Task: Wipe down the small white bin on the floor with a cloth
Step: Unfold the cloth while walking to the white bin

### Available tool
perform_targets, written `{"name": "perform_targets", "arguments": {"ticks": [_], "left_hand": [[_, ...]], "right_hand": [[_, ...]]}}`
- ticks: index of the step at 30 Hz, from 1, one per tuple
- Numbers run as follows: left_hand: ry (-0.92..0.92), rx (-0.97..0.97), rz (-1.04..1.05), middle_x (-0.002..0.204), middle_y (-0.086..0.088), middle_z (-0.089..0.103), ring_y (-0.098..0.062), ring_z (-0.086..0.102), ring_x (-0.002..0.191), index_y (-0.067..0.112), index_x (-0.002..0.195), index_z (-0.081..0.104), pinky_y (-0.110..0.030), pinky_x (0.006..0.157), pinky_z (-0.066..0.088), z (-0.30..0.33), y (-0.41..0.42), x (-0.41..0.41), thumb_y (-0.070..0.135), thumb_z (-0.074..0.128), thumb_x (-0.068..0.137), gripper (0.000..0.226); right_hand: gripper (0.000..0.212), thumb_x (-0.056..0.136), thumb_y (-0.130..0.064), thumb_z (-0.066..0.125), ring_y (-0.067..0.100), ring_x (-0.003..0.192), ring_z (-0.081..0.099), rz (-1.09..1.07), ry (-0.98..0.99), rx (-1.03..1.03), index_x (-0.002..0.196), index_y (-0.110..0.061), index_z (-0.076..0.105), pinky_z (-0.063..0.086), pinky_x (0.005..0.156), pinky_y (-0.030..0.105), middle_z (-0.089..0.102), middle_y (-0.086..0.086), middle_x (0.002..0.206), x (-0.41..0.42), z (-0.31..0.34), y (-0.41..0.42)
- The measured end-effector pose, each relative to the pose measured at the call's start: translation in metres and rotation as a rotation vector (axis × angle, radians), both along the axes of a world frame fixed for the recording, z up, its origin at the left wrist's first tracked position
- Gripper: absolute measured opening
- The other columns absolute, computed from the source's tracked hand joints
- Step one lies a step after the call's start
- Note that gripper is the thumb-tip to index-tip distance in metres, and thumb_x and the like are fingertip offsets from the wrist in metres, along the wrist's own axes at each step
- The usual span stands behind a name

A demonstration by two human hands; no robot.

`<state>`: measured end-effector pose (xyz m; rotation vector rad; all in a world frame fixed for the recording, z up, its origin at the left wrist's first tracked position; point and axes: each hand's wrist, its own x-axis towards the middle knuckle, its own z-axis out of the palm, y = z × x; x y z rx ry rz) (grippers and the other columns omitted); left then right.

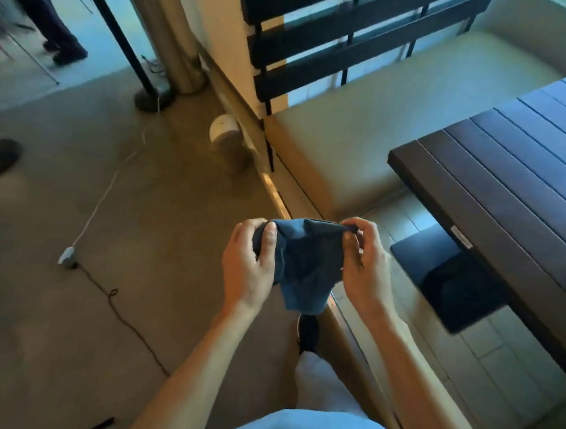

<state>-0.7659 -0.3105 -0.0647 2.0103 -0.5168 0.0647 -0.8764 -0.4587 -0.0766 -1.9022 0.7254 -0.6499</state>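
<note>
Concrete floor [67,316] fills the left of the head view, with a cushioned bench [363,146] and a dark slatted table [530,158] to the right. Person stands, both hands raised in front, well apart from the small white bin [225,136], which sits on the floor ahead against the low wall beside the bench end. Bin looks tilted or lying over, though blur makes that uncertain; its inside is not visible, so contents cannot be told.

Left hand [250,262] grips one bunched side of the blue cloth [305,262], thumb over the top. Right hand [363,267] pinches the cloth's upper edge between thumb and fingers. Cloth hangs slack between them, not yet near the bin.

Risks, as judgement:
- white cable [109,182] and black cord [123,317] trail across the floor between person and bin, so a foot could catch on the way over.
- light bin may roll or slide under wiping pressure unless one hand steadies it.
- bunched cloth gives poor contact, so patches get missed.
- another person's legs [53,24] at far left; a collision seems unlikely.
</note>
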Motion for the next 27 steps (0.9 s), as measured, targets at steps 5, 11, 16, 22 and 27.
{"name": "perform_targets", "arguments": {"ticks": [5,11,16,22,27], "left_hand": [[0.005,0.016,0.055,0.101,0.009,0.065,-0.006,0.062,0.097,0.015,0.107,0.066,-0.010,0.082,0.044,0.005,-0.017,0.066,0.027,0.057,0.105,0.015],[0.032,0.010,0.153,0.101,0.005,0.066,-0.007,0.063,0.095,0.012,0.108,0.067,-0.015,0.082,0.047,0.008,-0.035,0.137,0.025,0.057,0.104,0.017],[0.048,0.004,0.217,0.101,0.005,0.066,-0.006,0.063,0.095,0.012,0.109,0.067,-0.012,0.081,0.046,0.003,-0.035,0.193,0.026,0.056,0.105,0.018],[0.082,0.004,0.227,0.102,0.002,0.066,-0.008,0.063,0.095,0.011,0.108,0.067,-0.020,0.082,0.049,-0.011,-0.026,0.281,0.024,0.057,0.104,0.017],[0.085,0.007,0.199,0.103,0.002,0.066,-0.009,0.063,0.096,0.010,0.110,0.067,-0.027,0.083,0.053,-0.018,-0.007,0.378,0.025,0.057,0.104,0.019]], "right_hand": [[0.022,0.107,-0.019,0.046,-0.007,0.100,0.062,0.095,-0.020,0.057,0.121,-0.036,0.051,0.055,0.070,0.012,0.060,-0.025,0.106,0.077,0.006,-0.029],[0.022,0.108,-0.014,0.046,0.004,0.093,0.066,0.202,0.004,0.109,0.122,-0.029,0.054,0.061,0.067,0.030,0.064,-0.023,0.102,0.163,0.015,-0.057],[0.022,0.108,-0.016,0.046,-0.002,0.094,0.066,0.283,0.026,0.127,0.121,-0.032,0.052,0.061,0.063,0.024,0.064,-0.032,0.098,0.226,0.013,-0.063],[0.022,0.107,-0.017,0.047,-0.008,0.099,0.062,0.286,0.049,0.084,0.121,-0.034,0.051,0.059,0.069,0.017,0.060,-0.026,0.104,0.316,0.000,-0.050],[0.020,0.104,-0.032,0.044,-0.006,0.099,0.063,0.243,0.052,0.121,0.118,-0.046,0.049,0.058,0.065,0.015,0.061,-0.024,0.107,0.403,-0.009,-0.027]]}}
